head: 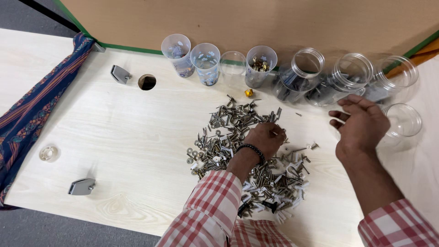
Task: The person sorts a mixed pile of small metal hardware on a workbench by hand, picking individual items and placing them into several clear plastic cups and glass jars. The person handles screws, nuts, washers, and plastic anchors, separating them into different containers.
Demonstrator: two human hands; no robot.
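A pile of screws and plugs (pixel 247 151) was spread on the near table (pixel 114 137). The left hand (pixel 266 138) was pressed into it, fingers curled; any hold could not be told. The right hand (pixel 361 126) was hovering right, loosely open, nothing held. Clear cups (pixel 206 61) and jars (pixel 347 75) were lined up farthest.

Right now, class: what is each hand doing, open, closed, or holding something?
Left hand: curled down on the pile of screws; any grip is hidden.
Right hand: open, empty, near the clear jars.

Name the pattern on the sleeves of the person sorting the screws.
Red and white checks, on the left sleeve in the head view.
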